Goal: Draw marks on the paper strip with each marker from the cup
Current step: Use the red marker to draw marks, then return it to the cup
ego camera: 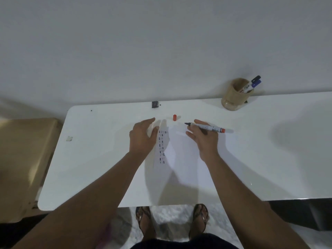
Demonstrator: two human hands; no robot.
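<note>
A narrow white paper strip (161, 150) with rows of dark marks lies on the white table (100, 159). My left hand (142, 137) rests flat on the strip's upper left, fingers spread. My right hand (204, 139) holds an uncapped marker (206, 127) with a red end, tip pointing left above the table, right of the strip. Its red cap (174, 117) stands on the table beyond the strip. A tan cup (233, 97) at the back right holds a few markers (252, 84) with blue and black caps.
A small dark object (155, 104) sits at the table's far edge by the wall. A scrap of tape (69, 138) lies on the left part of the table. A beige cabinet (23, 159) stands left of the table. My sandalled feet (172, 220) show below the front edge.
</note>
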